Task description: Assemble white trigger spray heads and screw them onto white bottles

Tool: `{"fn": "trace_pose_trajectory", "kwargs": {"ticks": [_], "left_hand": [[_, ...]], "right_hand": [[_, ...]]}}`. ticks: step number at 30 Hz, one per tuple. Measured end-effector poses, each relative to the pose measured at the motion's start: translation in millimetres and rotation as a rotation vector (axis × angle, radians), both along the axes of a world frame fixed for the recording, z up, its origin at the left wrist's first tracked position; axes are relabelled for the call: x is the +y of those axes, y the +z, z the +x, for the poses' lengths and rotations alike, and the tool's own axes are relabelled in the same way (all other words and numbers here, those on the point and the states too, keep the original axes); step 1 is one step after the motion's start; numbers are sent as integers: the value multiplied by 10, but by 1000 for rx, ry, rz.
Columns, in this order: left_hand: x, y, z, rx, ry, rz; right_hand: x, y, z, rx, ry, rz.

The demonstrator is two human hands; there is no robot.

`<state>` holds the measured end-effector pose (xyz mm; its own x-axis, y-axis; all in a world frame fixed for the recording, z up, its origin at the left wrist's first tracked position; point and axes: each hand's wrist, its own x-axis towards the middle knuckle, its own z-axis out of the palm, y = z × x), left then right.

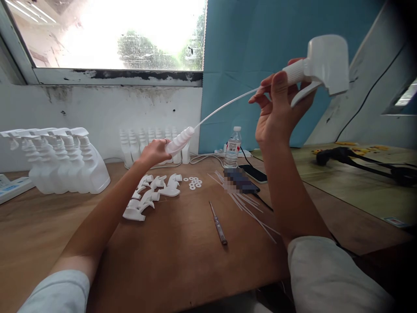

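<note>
In the head view, my right hand (280, 104) is raised at the right, closed around the collar of a white trigger spray head (327, 61). From that collar a thin white dip tube (224, 105) curves down to the left. Its far end enters the mouth of a white spray bottle (180, 142), which is tilted. My left hand (154, 152) is closed on this bottle; its lower body is hidden behind the hand. Below lie several white trigger spray heads (153, 193) and a cluster of small white ring gaskets (195, 182). Several loose dip tubes (247, 204) are on the table.
A screwdriver (218, 224) lies mid-table. Assembled spray bottles (70, 161) stand in a row at left, with more bottles (133, 145) along the wall. A water bottle (232, 148), a phone (253, 173) and a dark cabled device (243, 180) sit near my right forearm.
</note>
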<state>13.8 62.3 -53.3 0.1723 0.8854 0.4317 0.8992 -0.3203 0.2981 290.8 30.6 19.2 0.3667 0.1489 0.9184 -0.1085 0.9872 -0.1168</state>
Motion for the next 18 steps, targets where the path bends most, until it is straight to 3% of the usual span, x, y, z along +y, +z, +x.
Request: {"fn": "trace_pose_trajectory", "kwargs": {"ticks": [4, 9, 11, 14, 18], "left_hand": [[-15, 29, 1, -67, -85, -9], [-189, 157, 31, -236, -471, -278], [-303, 215, 81, -277, -564, -398], [-446, 262, 155, -253, -604, -492], [-536, 267, 133, -276, -591, -450]], "right_hand": [[3, -64, -70, -104, -20, -131], [66, -165, -193, -384, 47, -290], [70, -207, -263, -538, 113, -317], [36, -292, -408, -728, 251, -373], [-7, -492, -680, -713, 541, -501]]}}
